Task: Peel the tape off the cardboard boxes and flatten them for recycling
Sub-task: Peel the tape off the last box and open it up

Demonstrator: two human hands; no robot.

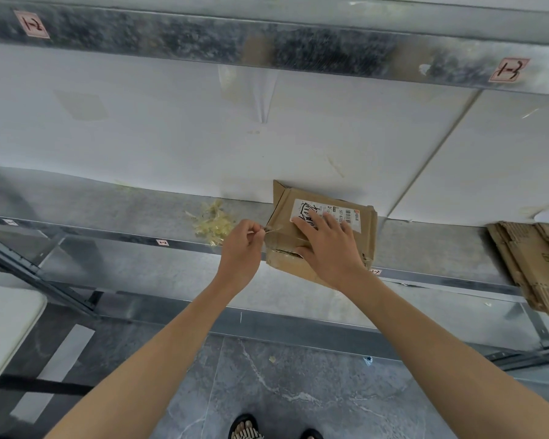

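R hand (325, 240) pressing flat, fingers straight, on box (366, 240) on shelf (124, 213). L hand (241, 240) at box's 9 o'clock, fingers pinching tape (271, 230). Tape wad (214, 224) further at 9.

A: Hands?
B: My right hand (327, 245) presses flat on the cardboard box (280, 261) on the shelf (124, 210); my left hand (240, 248), at its nine o'clock, pinches a tape strip (269, 230).
A: Around it?
B: Crumpled tape (214, 224) at nine o'clock, flattened cardboard (533, 264) at three.

Storeroom: numbered metal shelving (267, 45), flattened cardboard (533, 261) stacked on it.
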